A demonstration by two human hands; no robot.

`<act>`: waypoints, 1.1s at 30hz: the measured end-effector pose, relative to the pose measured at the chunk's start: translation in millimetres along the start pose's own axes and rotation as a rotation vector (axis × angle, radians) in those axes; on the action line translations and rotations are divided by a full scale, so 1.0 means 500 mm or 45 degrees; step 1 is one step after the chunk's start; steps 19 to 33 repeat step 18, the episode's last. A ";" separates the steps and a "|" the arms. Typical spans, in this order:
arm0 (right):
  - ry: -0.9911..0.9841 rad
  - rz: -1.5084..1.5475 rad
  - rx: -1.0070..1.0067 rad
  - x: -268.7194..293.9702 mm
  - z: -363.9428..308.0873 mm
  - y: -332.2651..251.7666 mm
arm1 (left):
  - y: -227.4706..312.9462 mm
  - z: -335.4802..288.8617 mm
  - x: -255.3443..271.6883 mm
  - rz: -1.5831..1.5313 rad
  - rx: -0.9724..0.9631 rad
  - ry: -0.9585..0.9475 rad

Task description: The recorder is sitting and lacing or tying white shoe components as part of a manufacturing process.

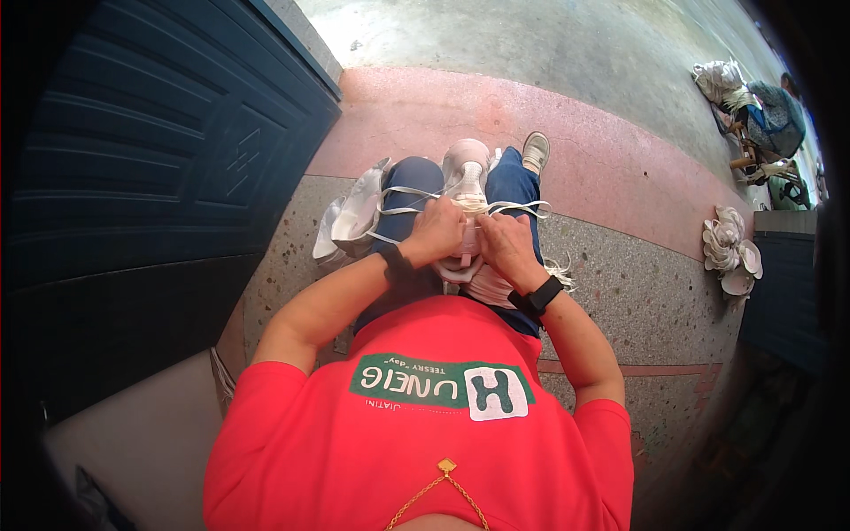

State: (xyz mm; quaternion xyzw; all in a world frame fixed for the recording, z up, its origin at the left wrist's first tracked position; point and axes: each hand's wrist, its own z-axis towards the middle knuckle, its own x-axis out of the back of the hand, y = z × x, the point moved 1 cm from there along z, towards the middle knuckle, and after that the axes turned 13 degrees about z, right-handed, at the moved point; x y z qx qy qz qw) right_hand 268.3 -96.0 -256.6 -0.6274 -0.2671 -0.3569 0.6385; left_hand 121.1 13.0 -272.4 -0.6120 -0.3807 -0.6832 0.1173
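A pale pink and white sneaker [466,159] lies between my knees with its toe pointing away from me. Over its lacing my left hand [436,232] is closed, its fingers pinching the white shoelace [410,190]. Close beside it, my right hand [509,248] is also closed at the lacing, with fingertips bent inward on the lace. Loose lace ends spread out to both sides over my jeans. My fingers cover the middle of the lacing, so how the lace runs there is hidden.
White shoe parts [356,208] are piled left of my knees. A dark panelled door [177,159] stands at the left. More shoes or shoe parts [730,248] lie in a bundle at the right. Farther back right, a person [776,119] sits near another white bundle [719,81].
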 end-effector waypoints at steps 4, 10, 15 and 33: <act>-0.036 0.033 -0.036 0.007 0.005 -0.008 | 0.005 0.006 0.002 -0.471 0.294 -0.189; -0.117 0.165 -0.106 -0.014 0.009 0.018 | -0.017 -0.007 0.040 -0.968 0.332 -0.315; -0.290 0.303 -0.191 0.005 0.013 0.045 | -0.021 -0.015 0.063 0.075 -0.341 0.203; -0.313 0.412 -0.275 0.024 0.006 0.057 | -0.005 -0.001 0.076 0.154 -0.517 0.152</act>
